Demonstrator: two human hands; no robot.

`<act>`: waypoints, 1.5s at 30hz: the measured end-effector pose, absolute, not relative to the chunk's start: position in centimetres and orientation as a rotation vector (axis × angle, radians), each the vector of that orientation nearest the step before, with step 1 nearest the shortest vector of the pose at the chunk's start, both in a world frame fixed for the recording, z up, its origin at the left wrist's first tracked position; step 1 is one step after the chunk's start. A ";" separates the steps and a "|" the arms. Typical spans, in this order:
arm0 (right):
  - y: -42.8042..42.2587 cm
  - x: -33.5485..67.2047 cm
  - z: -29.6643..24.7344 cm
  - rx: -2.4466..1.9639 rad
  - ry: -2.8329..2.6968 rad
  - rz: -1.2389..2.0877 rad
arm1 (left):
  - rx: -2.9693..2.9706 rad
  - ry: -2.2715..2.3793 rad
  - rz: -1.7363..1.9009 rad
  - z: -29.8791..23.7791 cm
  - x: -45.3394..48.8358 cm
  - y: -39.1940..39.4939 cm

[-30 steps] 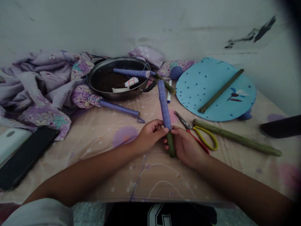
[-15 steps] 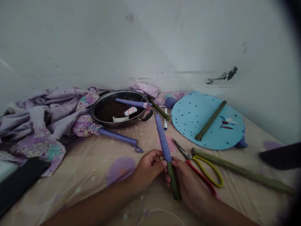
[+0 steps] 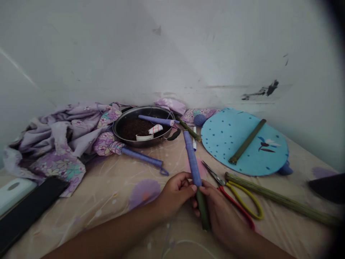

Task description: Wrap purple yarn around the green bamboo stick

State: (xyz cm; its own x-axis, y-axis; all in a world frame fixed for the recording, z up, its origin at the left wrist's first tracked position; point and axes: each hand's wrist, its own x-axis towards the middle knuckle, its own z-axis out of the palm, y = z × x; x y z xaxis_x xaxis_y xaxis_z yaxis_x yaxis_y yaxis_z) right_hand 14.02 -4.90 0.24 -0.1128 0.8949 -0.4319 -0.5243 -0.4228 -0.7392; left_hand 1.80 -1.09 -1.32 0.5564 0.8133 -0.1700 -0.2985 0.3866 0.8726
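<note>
The left hand and right hand meet around a green stem wrapped in purple tape, held tilted, its taped length rising beyond the fingers and its bare end poking out below them. The left fingers curl shut, their tips pressed on the tape; the right fingers pinch the stem around the tape's lower edge, close beside the left fingertips. Just right of the right fingers lie scissors with red and yellow handles, then a long green stick. Farther left of the fingers, a taped stick runs from a floral cloth bundle. Beyond the fingers lie a marker, a blue round fan under a green rod, and a dark pan holding dark soil
</note>
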 end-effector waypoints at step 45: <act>-4.5 14.7 0.8 -1.259 -0.615 1.763 | 1.088 0.656 0.784 -0.9 1.6 -0.9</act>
